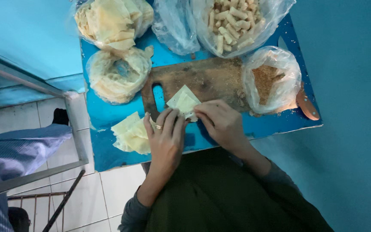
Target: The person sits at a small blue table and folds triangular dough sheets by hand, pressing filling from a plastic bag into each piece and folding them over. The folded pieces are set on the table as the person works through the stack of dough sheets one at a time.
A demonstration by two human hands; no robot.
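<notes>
Both hands work on one pale wrapper sheet (183,102) lying on a worn wooden cutting board (207,79). My left hand (166,137), a ring on one finger, presses its fingertips on the sheet's near edge. Fingers of my right hand (220,122) pinch the same edge from the right. The sheet's far corner points away from me and its near part is folded under the fingers. A loose stack of wrapper sheets (129,133) lies just left of my left hand on the blue table (108,150).
A plastic bag of brown crumbs (271,79) stands at the board's right end, a knife handle (308,106) beside it. Bags of wrappers (117,73) (110,21) and a bag of finished rolls (232,23) sit behind. Another person's striped sleeve (18,150) is at left.
</notes>
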